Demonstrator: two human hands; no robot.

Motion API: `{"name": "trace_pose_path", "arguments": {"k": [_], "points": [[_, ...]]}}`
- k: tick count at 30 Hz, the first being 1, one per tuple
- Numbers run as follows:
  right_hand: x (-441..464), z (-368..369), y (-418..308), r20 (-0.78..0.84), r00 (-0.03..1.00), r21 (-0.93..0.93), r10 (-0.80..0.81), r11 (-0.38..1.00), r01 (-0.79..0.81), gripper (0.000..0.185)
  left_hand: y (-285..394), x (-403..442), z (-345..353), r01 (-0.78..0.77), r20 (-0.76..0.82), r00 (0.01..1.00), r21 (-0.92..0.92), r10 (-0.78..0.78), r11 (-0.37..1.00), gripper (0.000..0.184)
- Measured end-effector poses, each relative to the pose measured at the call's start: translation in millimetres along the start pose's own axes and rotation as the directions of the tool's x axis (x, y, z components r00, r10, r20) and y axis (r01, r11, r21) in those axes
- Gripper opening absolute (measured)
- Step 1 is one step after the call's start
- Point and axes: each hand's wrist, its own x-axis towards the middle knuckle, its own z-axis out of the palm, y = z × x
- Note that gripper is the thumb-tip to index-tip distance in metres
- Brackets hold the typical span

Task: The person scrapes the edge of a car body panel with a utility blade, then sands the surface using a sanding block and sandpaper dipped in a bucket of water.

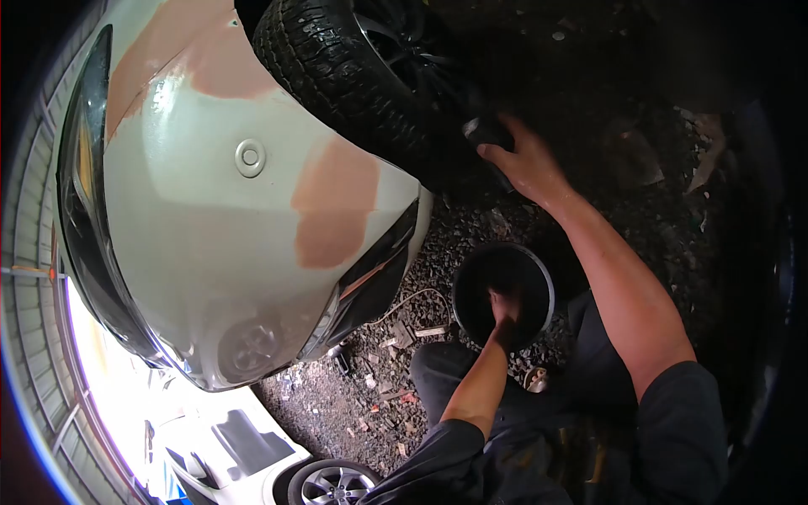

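My right hand (526, 168) is closed around a dark, block-like object (486, 132), its exact kind hard to make out in the shade. It is held just beside a black tyre (337, 84) with a dark spoked rim (404, 50); the tread looks wet. Down inside a round black bucket (549, 286) on the ground is my left hand (504, 307). Its fingers are blurred and lost in the dark interior, so whether they hold anything is unclear.
Left of the wheel is a pale car bumper (210, 202) with pinkish filler patches (337, 202). Gravel (362, 412) with scattered debris covers the ground. A thin cable (412, 296) lies near the bucket. Another white car (236, 446) stands at the lower left.
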Motion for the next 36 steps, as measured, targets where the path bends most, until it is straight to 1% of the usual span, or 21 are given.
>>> {"name": "trace_pose_path", "arguments": {"k": [1,3,6,9,10,11,13,15,17,18,21,22,24,25,27,28,29,31,33,34,36], "points": [[-1,0,0,0.020,1.000,0.018,-0.002,1.000,0.002,0.072,12,6,-1,0.011,0.086,0.996,-0.181,0.005,0.983,0.066],[-4,3,2,0.067,0.998,0.058,-0.009,0.998,0.005,0.071,29,20,1,0.080,0.243,0.969,-0.513,0.055,0.855,0.072],[-9,4,-3,0.117,0.993,-0.007,0.034,0.999,-0.033,0.069,50,34,-8,-0.022,0.409,0.904,-0.242,0.122,0.970,0.071],[-10,5,-2,0.070,0.997,-0.097,-0.018,0.995,0.025,0.068,44,48,6,-0.140,0.506,0.860,0.108,0.067,0.984,0.056],[-8,5,1,0.078,0.997,-0.070,-0.014,0.997,0.019,0.068,33,42,18,0.004,0.411,0.910,-0.147,0.057,0.989,0.051],[-6,6,6,0.087,0.996,-0.042,-0.008,0.999,0.011,0.068,16,28,36,0.121,0.319,0.948,-0.401,0.014,0.908,0.046],[-3,5,13,0.099,0.995,-0.007,-0.006,1.000,0.007,0.068,-28,28,48,0.327,0.473,0.880,-0.535,-0.044,0.779,0.037],[1,5,16,0.106,0.994,0.000,-0.021,1.000,0.021,0.068,-22,10,23,0.499,0.701,0.709,-0.423,-0.075,0.756,0.037],[-2,3,10,0.100,0.995,-0.027,0.009,1.000,-0.006,0.069,-11,-5,-3,0.555,0.812,0.580,-0.334,-0.066,0.762,0.036],[-2,3,7,0.094,0.995,-0.039,0.022,0.999,-0.018,0.069,-5,-11,-13,0.562,0.837,0.544,-0.319,-0.051,0.763,0.036],[2,5,11,0.103,0.994,-0.054,0.038,0.998,-0.032,0.070,19,-24,-40,0.542,0.868,0.494,-0.346,0.042,0.766,0.036],[2,4,11,0.104,0.994,-0.045,0.028,0.999,-0.024,0.071,29,-28,-50,0.522,0.864,0.497,-0.374,0.083,0.767,0.036],[1,5,11,0.109,0.994,-0.020,0.012,1.000,-0.010,0.072,48,-35,-67,0.554,0.847,0.522,-0.428,0.103,0.714,0.035],[1,6,13,0.109,0.994,-0.017,0.019,1.000,-0.017,0.073,63,-40,-76,0.677,0.845,0.534,-0.459,0.046,0.575,0.038],[4,9,19,0.106,0.994,-0.013,0.022,1.000,-0.021,0.073,84,-45,-88,0.826,0.839,0.540,-0.513,-0.066,0.235,0.044],[3,9,15,0.112,0.993,-0.007,0.039,0.999,-0.038,0.073,74,-44,-81,0.649,0.744,0.658,-0.639,0.118,0.412,0.049],[1,7,9,0.119,0.991,-0.003,0.055,0.998,-0.055,0.073,51,-41,-65,0.417,0.630,0.708,-0.738,0.319,0.531,0.055],[1,6,6,0.118,0.992,-0.011,0.052,0.999,-0.051,0.073,49,-45,-60,0.312,0.589,0.710,-0.755,0.386,0.577,0.064],[2,6,9,0.099,0.995,-0.038,0.015,0.999,-0.011,0.073,54,-52,-56,0.612,0.742,0.661,-0.621,0.114,0.490,0.072],[2,5,9,0.086,0.996,-0.056,0.007,0.998,-0.002,0.073,57,-51,-53,0.668,0.783,0.598,-0.604,0.169,0.435,0.072],[2,5,10,0.062,0.998,-0.087,-0.008,0.996,0.013,0.072,58,-56,-51,0.626,0.790,0.600,-0.563,0.128,0.540,0.070]]}}
